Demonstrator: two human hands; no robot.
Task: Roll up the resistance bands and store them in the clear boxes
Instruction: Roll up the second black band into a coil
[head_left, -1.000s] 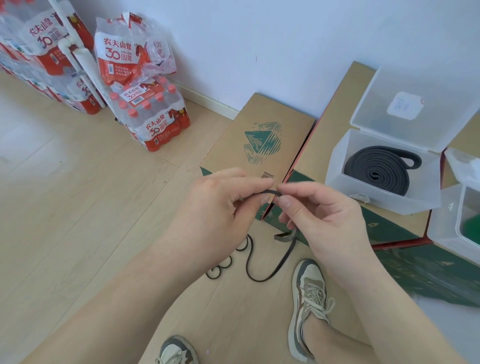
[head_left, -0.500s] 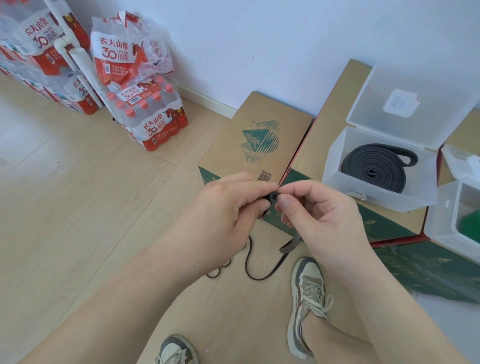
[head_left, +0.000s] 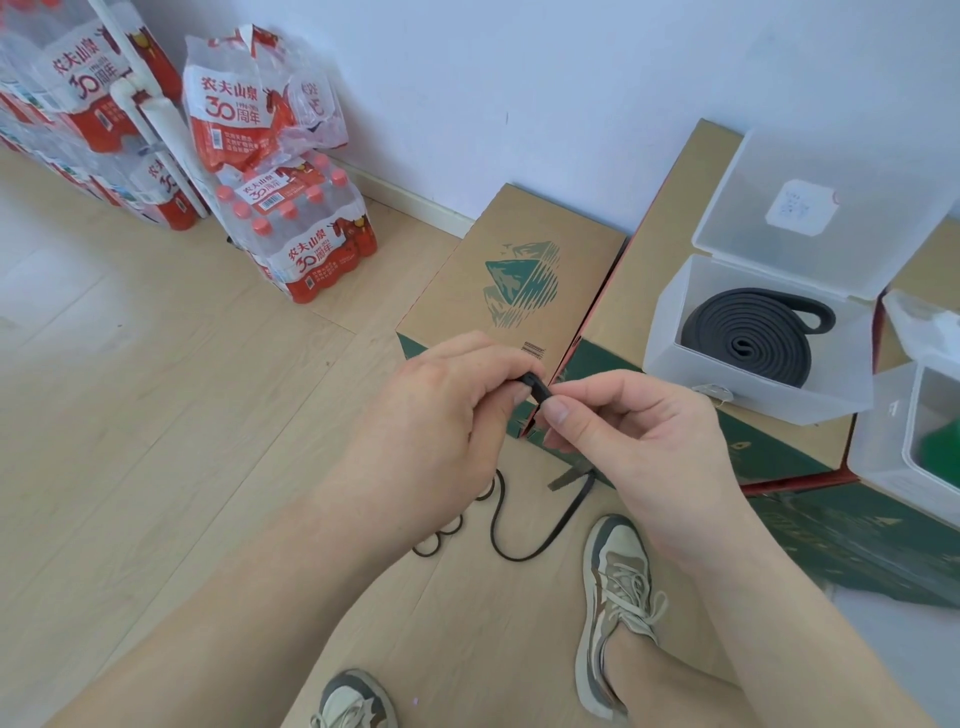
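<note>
1. Evidently the rolling step is only starting. The left hand (head_left: 441, 415) and right hand (head_left: 639, 441) meet just in front of the near edge of the printed cardboard box (head_left: 511, 280). Both have curled fingers and pinch one end of a thin black resistance band (head_left: 537, 388).
2. The pinched end shows as a short dark stub slanting from upper left down toward the right thumb. Whether a full turn is made, I cannot tell.
3. The rest of the band hangs below the hands and lies in loose loops on the floor, on the person's side of the cardboard box.
4. The next move probably calls for turning the stub over itself, tight and flat, while drawing up slack.
5. Right of the cardboard box, an open clear box (head_left: 727, 384) already holds a rolled grey band (head_left: 748, 338).
</note>
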